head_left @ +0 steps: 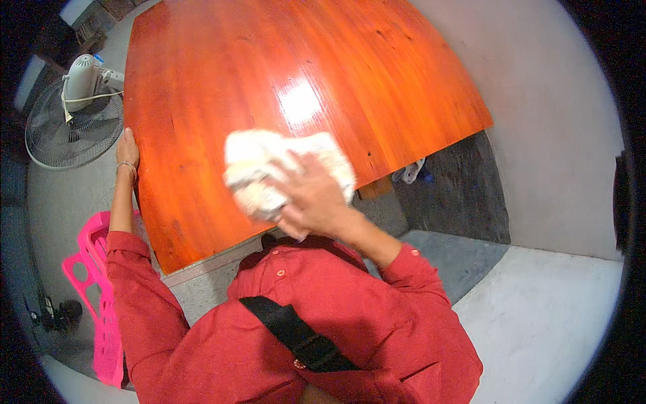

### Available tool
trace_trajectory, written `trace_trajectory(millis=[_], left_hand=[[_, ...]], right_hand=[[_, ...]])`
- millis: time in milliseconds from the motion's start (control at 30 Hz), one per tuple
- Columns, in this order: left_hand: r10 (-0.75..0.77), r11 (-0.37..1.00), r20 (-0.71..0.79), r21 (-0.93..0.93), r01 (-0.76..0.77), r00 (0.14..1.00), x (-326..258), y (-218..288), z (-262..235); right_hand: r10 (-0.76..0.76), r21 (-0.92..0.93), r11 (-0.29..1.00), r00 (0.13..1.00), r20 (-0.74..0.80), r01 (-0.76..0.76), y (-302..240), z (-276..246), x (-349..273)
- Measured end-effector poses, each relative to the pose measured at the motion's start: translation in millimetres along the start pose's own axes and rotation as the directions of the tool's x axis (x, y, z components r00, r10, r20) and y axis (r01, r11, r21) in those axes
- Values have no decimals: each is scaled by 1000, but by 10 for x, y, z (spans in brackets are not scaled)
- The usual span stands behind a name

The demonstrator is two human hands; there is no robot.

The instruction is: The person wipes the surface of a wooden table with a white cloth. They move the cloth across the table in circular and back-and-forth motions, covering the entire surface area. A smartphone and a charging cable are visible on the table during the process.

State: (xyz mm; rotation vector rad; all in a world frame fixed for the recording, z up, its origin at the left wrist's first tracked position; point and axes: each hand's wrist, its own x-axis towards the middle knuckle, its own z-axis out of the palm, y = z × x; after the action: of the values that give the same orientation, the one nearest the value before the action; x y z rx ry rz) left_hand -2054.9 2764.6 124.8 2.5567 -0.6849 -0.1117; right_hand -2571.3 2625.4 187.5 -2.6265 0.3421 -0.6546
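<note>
A glossy orange-brown wooden table (202,121) fills the middle of the head view, with a bright glare spot on its top. My right hand (313,198), slightly blurred, presses a bunched white cloth (252,158) against the tabletop near its front edge. Its fingers lie over the cloth and grip it. At the table's left edge, my left hand (128,149) holds onto the side, a bracelet at its wrist. Some of that hand's fingers are hidden by the edge.
A grey pedestal fan (82,84) with a cord hangs by the table's left side. A bright pink plastic chair (101,296) stands beside my left arm. A pale wall (552,135) rises on the right. Under the table's right corner is a dark panel (464,188).
</note>
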Motion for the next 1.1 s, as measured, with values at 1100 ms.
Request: trace_trajectory(millis=[1100], left_hand=[[-1,1000,-24,12,2,1000,-12,27,-36]], right_hand=[[529,-369,698,790,-310,-613,2192,-1083,195]])
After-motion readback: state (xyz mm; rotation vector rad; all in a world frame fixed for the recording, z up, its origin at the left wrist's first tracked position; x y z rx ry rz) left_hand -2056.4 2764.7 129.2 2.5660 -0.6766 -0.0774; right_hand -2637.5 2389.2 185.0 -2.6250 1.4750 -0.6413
